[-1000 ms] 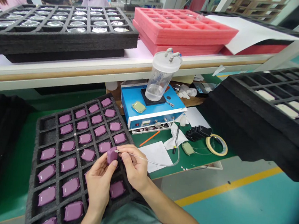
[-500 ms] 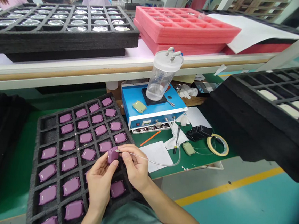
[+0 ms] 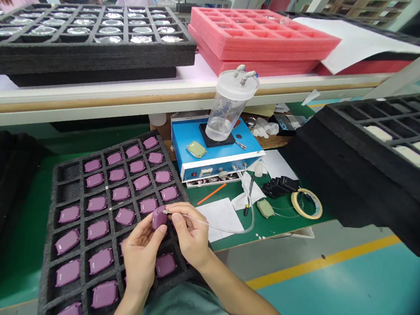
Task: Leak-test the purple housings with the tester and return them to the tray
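Between the fingers and thumb of my left hand [image 3: 139, 257] is a purple watch case [image 3: 159, 218], tilted on its edge over the black foam tray [image 3: 68, 172]. My right hand [image 3: 191, 237] pinches the tip at the end of a clear thin tube [image 3: 226, 229]. That tip meets the side of the case, but my fingertips partly cover the contact. Similar purple cases [image 3: 100, 260] lie in the tray's compartments, while a few compartments at its far left corner hold none. From my right hand the tube loops back to the front of a blue box [image 3: 181, 128].
On the blue box stand a clear canister [image 3: 220, 124] and a green watch case [image 3: 196, 150]. Paper [image 3: 223, 217], a pen [image 3: 248, 200] and a tape roll [image 3: 306, 203] lie to the right. A shelf [image 3: 134, 103] with red foam trays [image 3: 241, 47] runs across behind.
Both hands keep the same hold on the watch case and the tube tip. The whole view has shifted very slightly; nothing else visibly differs.
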